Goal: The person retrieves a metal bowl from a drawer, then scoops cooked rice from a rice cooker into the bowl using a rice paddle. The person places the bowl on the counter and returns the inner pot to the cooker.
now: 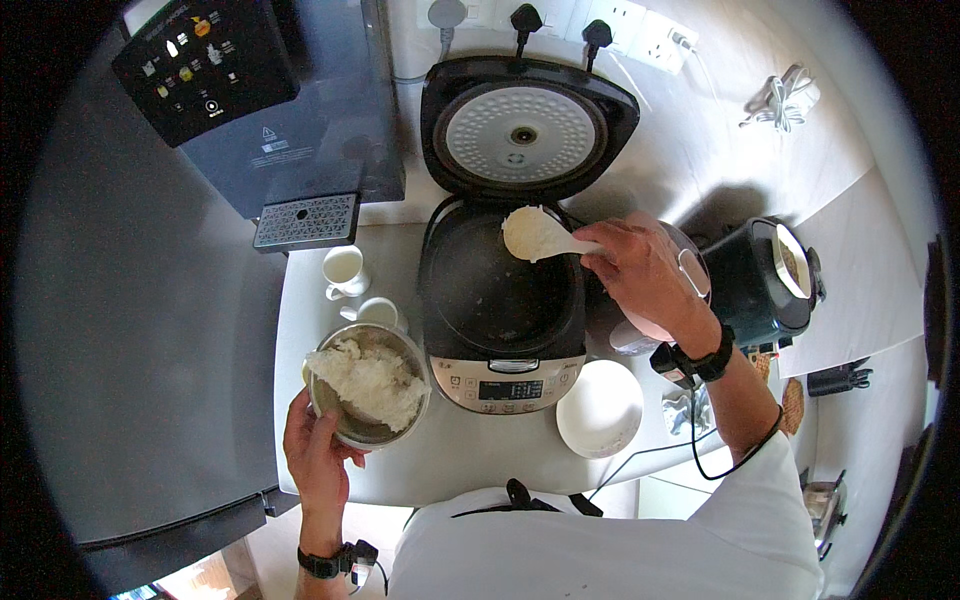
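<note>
My left hand [319,442] grips the rim of a round metal bowl [367,430], thumb inside the rim. A heap of cooked white rice [371,379] lies in that bowl, some of it bulging over the edge. Between the fingers of my right hand [637,262] is the handle of a white rice paddle [564,241], its blade coated with rice. The paddle hangs above the dark inner pot [499,292] of a rice cooker [442,379], whose lid [525,135] stands raised. A few bits cling inside the pot.
Two white mugs [345,270] stand left of the cooker, behind the metal bowl. A white bowl [600,409] sits at the cooker's front right. A water dispenser [330,135] and a dark green appliance [757,285] flank the counter [480,461]. Plugs [525,19] line the wall.
</note>
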`<state>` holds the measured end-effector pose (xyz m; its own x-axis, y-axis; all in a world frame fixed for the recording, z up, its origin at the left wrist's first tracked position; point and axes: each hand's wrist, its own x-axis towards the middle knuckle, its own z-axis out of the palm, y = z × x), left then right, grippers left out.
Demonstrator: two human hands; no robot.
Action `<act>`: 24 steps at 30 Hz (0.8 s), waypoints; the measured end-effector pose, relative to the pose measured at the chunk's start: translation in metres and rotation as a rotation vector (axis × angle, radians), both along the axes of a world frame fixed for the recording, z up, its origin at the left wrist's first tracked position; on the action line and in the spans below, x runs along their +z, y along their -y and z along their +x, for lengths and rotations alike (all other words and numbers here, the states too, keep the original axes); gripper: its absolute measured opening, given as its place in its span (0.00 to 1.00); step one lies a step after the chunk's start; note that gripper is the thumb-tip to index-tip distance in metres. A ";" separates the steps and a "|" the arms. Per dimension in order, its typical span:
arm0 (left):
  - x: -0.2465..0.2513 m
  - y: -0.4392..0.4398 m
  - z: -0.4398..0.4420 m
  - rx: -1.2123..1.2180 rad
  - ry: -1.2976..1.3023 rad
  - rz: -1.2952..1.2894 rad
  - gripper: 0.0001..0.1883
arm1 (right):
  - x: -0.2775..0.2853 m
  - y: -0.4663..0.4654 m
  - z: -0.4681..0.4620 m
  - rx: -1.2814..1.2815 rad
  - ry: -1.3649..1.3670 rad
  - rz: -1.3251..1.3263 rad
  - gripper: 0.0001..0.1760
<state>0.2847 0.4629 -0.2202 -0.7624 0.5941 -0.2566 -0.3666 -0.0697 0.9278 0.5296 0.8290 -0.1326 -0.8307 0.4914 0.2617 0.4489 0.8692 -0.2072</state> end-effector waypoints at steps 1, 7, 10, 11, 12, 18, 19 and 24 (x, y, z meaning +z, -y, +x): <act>-0.001 -0.002 0.000 -0.017 -0.003 0.020 0.22 | -0.002 -0.003 0.002 0.025 -0.027 0.019 0.14; 0.002 -0.008 0.006 -0.059 0.000 -0.015 0.22 | -0.080 -0.028 -0.049 -0.027 0.386 -0.017 0.11; 0.005 -0.003 0.009 -0.024 -0.018 -0.040 0.24 | -0.109 -0.034 -0.064 -0.021 0.516 0.005 0.10; 0.005 0.000 0.011 -0.004 -0.028 -0.044 0.25 | -0.115 -0.035 -0.065 -0.015 0.550 -0.006 0.11; 0.005 0.005 0.011 0.002 -0.020 -0.054 0.25 | -0.119 -0.035 -0.065 -0.008 0.583 -0.014 0.11; 0.000 0.031 0.004 0.079 0.010 -0.064 0.22 | -0.131 -0.039 -0.082 -0.023 0.561 -0.022 0.14; -0.002 0.034 0.002 0.084 0.013 -0.065 0.22 | -0.134 -0.038 -0.085 -0.024 0.524 -0.022 0.14; -0.010 0.040 0.001 0.086 0.016 -0.031 0.23 | -0.152 -0.026 -0.089 -0.027 0.415 0.000 0.14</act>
